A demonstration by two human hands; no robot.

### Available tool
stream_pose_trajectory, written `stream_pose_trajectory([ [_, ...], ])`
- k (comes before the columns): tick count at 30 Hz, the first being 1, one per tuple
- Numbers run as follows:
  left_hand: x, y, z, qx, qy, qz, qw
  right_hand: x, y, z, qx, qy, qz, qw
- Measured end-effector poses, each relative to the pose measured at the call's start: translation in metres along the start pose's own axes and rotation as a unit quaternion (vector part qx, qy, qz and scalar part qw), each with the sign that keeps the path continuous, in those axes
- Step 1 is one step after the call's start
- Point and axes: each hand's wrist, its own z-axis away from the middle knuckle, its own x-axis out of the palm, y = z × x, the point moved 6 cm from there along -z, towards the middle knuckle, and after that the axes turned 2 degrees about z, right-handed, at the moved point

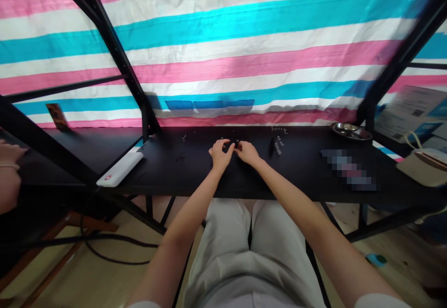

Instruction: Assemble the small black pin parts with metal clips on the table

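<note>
My left hand (220, 154) and my right hand (247, 152) meet over the middle of the black table (185, 173). Their thumbs and fingertips nearly touch. The fingers of both hands are bent in a pinch, and whatever lies between them is too small and dark to make out. Just beyond the fingertips are tiny pale bits. To the right of my right hand stand a small dark upright piece (271, 146) and a cluster of small clear or grey pieces (278, 146). Behind these lies a row of little metallic parts (279, 129).
A white power strip (121, 169) lies at the table's left end. A shiny metal dish (351, 131) sits at the back right, near a blurred-out object (349, 170). Black frame posts (118, 51) rise on both sides. At far left, another person's hand (10, 154) shows.
</note>
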Motion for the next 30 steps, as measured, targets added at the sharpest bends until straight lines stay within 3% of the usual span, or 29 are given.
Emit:
stream_pose_trajectory([
  [3,-0.011,-0.026,-0.002,-0.102,0.078,0.037,0.991,0.011,0.006,-0.019,0.027,-0.008,-0.014,0.999],
  [6,-0.015,-0.04,0.0,-0.155,0.104,0.072,0.98,0.023,0.006,-0.034,0.03,-0.021,-0.026,0.999],
  [16,-0.014,-0.033,0.002,-0.139,0.085,0.074,0.984,0.043,-0.008,-0.049,0.009,-0.031,-0.028,0.999],
  [30,-0.013,-0.035,0.002,-0.128,0.075,0.06,0.987,0.04,-0.014,-0.046,0.041,-0.047,0.007,0.998],
])
